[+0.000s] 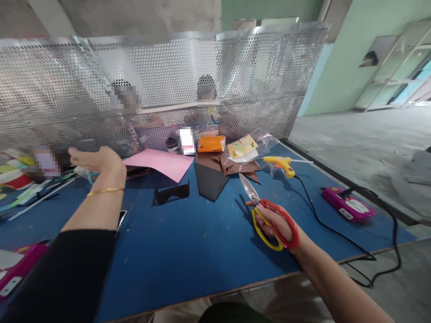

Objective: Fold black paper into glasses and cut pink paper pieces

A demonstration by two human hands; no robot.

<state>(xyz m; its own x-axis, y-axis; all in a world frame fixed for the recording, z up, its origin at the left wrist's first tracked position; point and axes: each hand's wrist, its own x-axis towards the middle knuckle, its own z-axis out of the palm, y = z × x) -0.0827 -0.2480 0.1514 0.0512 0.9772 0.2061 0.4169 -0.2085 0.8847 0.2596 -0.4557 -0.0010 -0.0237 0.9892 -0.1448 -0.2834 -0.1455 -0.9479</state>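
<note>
My right hand (271,220) grips a pair of scissors (252,190) with one red and one yellow handle loop, blades pointing away from me above the blue table. On the left, my left hand (101,161), with a gold bracelet at the wrist and a black sleeve, is raised above the table. Its fingers stretch out toward the left, and I see nothing held in them. A black cut-out shaped like glasses (172,193) lies between the hands. Behind it are a pink sheet (161,162), a dark grey sheet (210,180) and brown pieces (239,167).
A yellow glue gun (281,165) and a purple power strip (348,204) with black cables lie on the right. An orange case (211,144) and a plastic packet (244,149) sit at the back. A perforated screen (175,67) stands behind, people beyond it. Papers clutter the left.
</note>
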